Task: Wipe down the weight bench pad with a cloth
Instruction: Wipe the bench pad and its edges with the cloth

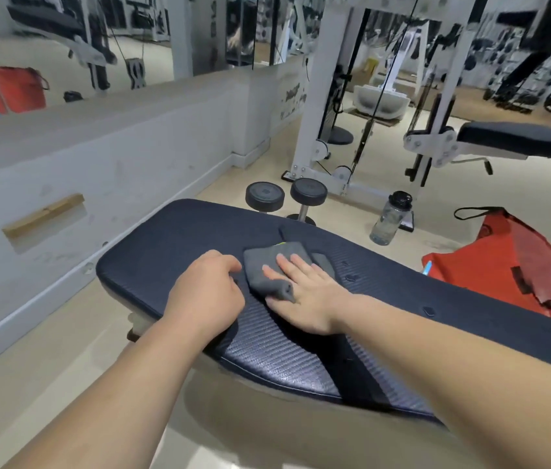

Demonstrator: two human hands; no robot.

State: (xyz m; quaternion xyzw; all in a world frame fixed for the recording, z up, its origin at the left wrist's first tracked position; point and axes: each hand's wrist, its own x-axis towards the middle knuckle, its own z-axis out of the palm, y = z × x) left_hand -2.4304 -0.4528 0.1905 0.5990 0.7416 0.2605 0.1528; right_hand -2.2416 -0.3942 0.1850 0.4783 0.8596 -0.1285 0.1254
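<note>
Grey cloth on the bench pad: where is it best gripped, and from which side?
Probably its bunched near corner, pinched from above on the person's side. The rest of the grey cloth lies folded flat on the bench pad under the flat right hand, and the left hand crowds its left edge.

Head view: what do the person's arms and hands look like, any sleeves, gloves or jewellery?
No sleeve shows on the left forearm or the right forearm. The left hand and right hand are ungloved, with no watch, band or ring visible.
</note>
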